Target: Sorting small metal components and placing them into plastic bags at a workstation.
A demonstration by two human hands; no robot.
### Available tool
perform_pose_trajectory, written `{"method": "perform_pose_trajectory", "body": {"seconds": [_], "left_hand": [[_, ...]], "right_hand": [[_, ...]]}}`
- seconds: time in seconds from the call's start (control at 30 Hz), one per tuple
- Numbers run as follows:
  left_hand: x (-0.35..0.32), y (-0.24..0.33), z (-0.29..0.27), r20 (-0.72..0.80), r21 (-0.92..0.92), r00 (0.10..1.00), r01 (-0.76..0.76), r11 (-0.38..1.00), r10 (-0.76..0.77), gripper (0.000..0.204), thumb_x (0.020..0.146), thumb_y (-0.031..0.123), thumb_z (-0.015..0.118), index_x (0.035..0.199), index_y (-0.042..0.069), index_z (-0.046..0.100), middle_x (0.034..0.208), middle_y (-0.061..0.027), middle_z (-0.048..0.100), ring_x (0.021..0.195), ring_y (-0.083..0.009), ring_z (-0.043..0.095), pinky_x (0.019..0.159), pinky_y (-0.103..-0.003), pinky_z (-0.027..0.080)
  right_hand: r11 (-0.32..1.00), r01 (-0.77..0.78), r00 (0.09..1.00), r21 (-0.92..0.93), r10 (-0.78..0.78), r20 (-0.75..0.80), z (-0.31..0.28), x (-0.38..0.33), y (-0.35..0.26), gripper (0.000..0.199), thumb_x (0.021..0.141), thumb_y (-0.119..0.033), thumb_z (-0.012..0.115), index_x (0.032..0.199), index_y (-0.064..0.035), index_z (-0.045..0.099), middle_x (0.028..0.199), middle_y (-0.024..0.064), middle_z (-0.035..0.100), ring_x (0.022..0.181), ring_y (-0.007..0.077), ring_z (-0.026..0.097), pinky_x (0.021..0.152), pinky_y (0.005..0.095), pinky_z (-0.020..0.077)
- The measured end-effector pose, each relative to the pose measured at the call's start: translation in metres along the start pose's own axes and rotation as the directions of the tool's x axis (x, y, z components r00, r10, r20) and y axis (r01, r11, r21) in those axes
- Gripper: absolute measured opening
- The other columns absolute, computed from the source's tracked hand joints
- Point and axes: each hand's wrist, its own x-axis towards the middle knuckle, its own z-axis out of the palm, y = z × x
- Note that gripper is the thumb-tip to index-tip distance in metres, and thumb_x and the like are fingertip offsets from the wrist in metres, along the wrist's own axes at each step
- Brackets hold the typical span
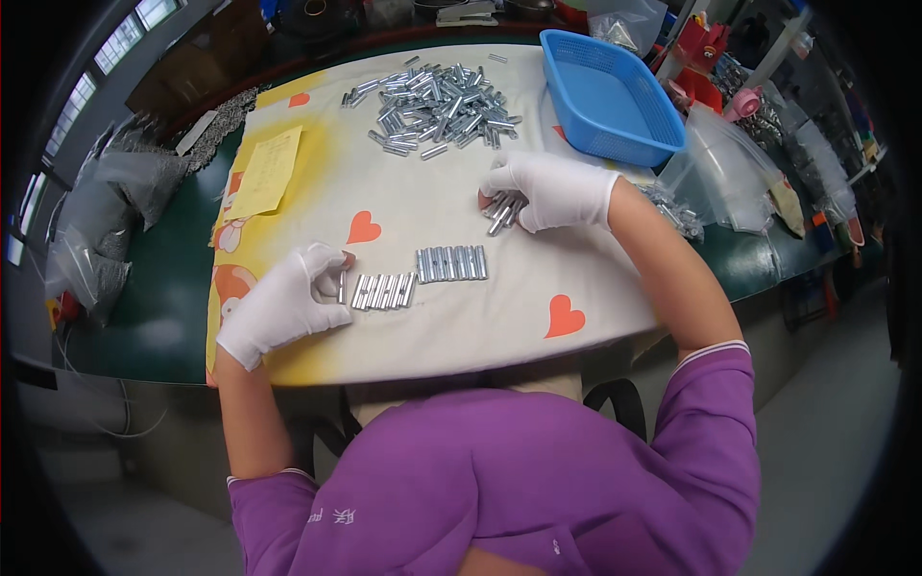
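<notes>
My left hand (pixel 293 296), in a white glove with the fingertips bare, curls its finger and thumb around one small silver metal pin (pixel 343 287). Right beside it, a short row of similar pins (pixel 383 292) lies side by side on the cloth. A second, tighter row of pins (pixel 451 264) touches or nearly touches that row on its right. Farther right, my gloved right hand (pixel 547 192) is closed over a small bunch of metal pins (pixel 502 213) low over the cloth; the fingers partly hide them. A large loose heap of pins (pixel 442 106) lies beyond both hands.
A light cloth (pixel 423 197) with orange hearts covers the green table (pixel 154 322). At the back right stands a blue plastic basket (pixel 615 96). A yellow paper (pixel 268 173) lies at left. Clear plastic bags (pixel 725 168) of parts sit at right, and more bags (pixel 115 211) at left.
</notes>
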Motion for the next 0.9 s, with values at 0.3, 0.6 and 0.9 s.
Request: {"method": "perform_pose_trajectory", "body": {"seconds": [0.3, 0.6, 0.9], "left_hand": [[0.006, 0.026, 0.042, -0.307, 0.588, 0.899, -0.077, 0.805, 0.311, 0.079, 0.065, 0.05, 0.078, 0.123, 0.001, 0.056, 0.133, -0.0197, 0.05, 0.117, -0.0375, 0.052, 0.101, -0.045, 0.04], [0.041, 0.009, 0.051, -0.017, 0.469, 0.874, -0.421, 0.776, 0.485, 0.071, 0.073, 0.041, 0.076, 0.129, 0.006, 0.051, 0.137, -0.0122, 0.051, 0.132, -0.0389, 0.039, 0.11, -0.05, 0.03], [0.049, 0.003, 0.059, -0.19, 0.387, 0.856, -0.384, 0.838, 0.481, 0.058, 0.066, 0.028, 0.08, 0.115, 0.002, 0.061, 0.126, -0.0148, 0.059, 0.126, -0.0377, 0.047, 0.105, -0.045, 0.039]], "right_hand": [[0.987, 0.111, 0.994, 0.115, -0.111, -0.006, 0.028, -0.034, -0.02, 0.045, 0.067, 0.016, 0.051, 0.105, -0.0024, 0.065, 0.102, 0.0159, 0.06, 0.095, 0.0314, 0.06, 0.086, 0.0332, 0.0488], [0.998, 0.049, 0.954, 0.039, -0.035, -0.297, 0.051, -0.05, -0.027, 0.047, 0.069, 0.013, 0.047, 0.113, 0.0012, 0.061, 0.108, 0.0193, 0.061, 0.099, 0.0375, 0.058, 0.09, 0.0373, 0.0467], [0.996, 0.066, 0.939, -0.061, -0.083, -0.335, 0.043, -0.046, 0.001, 0.033, 0.073, 0.01, 0.053, 0.102, 0.0011, 0.065, 0.099, 0.0168, 0.064, 0.091, 0.0351, 0.061, 0.083, 0.0375, 0.0499]]}}
